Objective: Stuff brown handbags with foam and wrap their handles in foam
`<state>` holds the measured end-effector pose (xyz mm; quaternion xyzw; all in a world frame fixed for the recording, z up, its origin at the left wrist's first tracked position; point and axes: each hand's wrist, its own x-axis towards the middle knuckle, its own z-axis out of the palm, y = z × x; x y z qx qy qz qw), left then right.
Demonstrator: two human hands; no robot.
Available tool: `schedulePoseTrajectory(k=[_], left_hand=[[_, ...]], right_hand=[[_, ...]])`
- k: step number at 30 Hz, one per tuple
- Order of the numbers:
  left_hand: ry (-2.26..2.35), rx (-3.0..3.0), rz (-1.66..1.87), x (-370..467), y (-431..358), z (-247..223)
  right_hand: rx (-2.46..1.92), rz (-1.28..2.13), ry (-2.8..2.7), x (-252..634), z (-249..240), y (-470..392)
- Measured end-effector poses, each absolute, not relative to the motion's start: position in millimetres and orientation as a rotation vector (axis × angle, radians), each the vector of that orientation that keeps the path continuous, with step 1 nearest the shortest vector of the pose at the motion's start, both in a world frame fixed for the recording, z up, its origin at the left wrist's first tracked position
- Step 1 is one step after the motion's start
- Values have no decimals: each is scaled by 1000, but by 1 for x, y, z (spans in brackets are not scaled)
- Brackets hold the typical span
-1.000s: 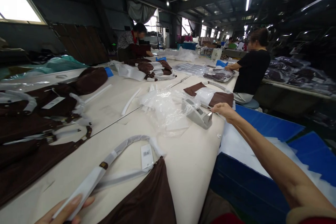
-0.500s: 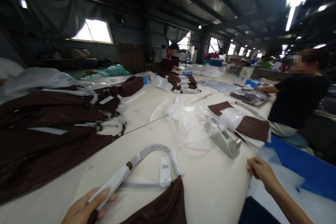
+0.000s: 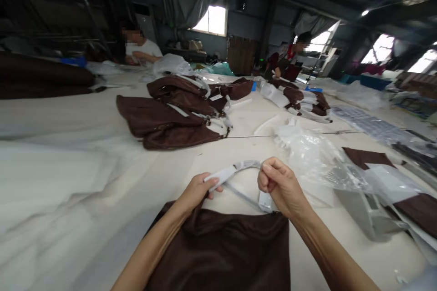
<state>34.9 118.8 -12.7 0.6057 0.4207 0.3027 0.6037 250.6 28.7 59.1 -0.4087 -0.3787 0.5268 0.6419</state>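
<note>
A dark brown bag (image 3: 235, 250) lies in front of me, its opening turned away. Its curved handle (image 3: 222, 176) is wrapped in white material. My left hand (image 3: 200, 187) is closed around the handle's left end. Fingers pinched, my right hand (image 3: 282, 186) is at the right part of the handle; whatever is between its fingertips is too small to make out. Just below that hand, a white tag (image 3: 265, 201) lies at the bag's opening, partly covered by the hand.
A grey tape dispenser (image 3: 370, 216) and crumpled clear plastic (image 3: 310, 154) are at right. Several brown bags (image 3: 180, 120) lie across the table, one wrapped piece (image 3: 382, 163) at far right. White sheeting (image 3: 61, 182) covers the left. Two people (image 3: 145, 50) work beyond the table.
My right hand has moved left from the table's right side to the bag's handle. The view has swung left, and more of the brown bag shows. My left hand keeps its hold.
</note>
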Motion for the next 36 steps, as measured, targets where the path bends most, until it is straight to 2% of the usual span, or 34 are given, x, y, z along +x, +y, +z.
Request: schedulePoseTrajectory(k=[3, 6, 11, 23, 36], left_hand=[[964, 1368, 738, 35, 116, -16], [905, 1352, 774, 36, 115, -19], [840, 1333, 804, 35, 113, -19], [789, 1291, 802, 34, 110, -22], [785, 1072, 855, 33, 107, -23]], right_hand=[[-849, 1330, -861, 211, 44, 54], [-963, 1464, -791, 190, 12, 61], [-1126, 1477, -752, 182, -27, 54], [-1192, 1397, -714, 177, -38, 59], [-1004, 1505, -798, 182, -42, 61]])
